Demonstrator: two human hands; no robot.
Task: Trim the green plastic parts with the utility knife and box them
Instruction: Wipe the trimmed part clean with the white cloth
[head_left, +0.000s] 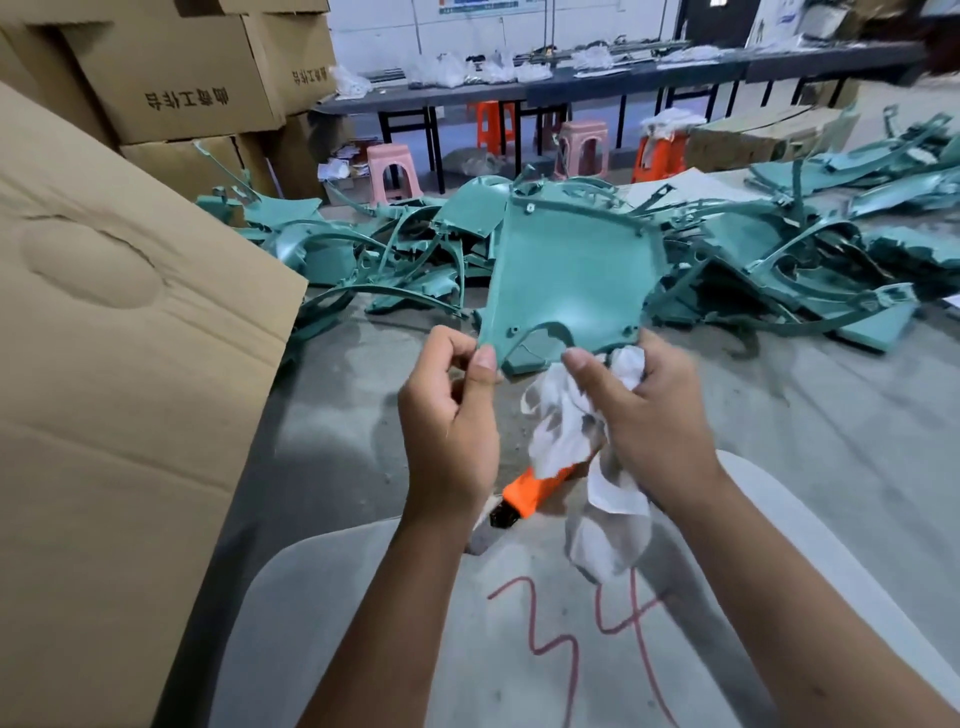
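Grey concrete floor (779, 467) spreads ahead, with a heap of green parts (779, 249) at its far side and a cardboard box (119, 364) on my left. I hold one green panel (566, 275) up: my left hand (449, 415) pinches its lower corner, and my right hand (649, 415) pinches the other corner while clutching a white rag (571, 431) and the orange knife (530, 493). With the right grip crowded, the knife could slip or nick me, and the panel could twist loose.

I saw a teal-green panel (566, 275), teal parts (810, 249) heaped behind, a white rag (571, 431), an orange-and-black knife (524, 493), brown boxes (171, 67), pink stools (392, 171), red scrawl (571, 623) on grey floor (810, 426).
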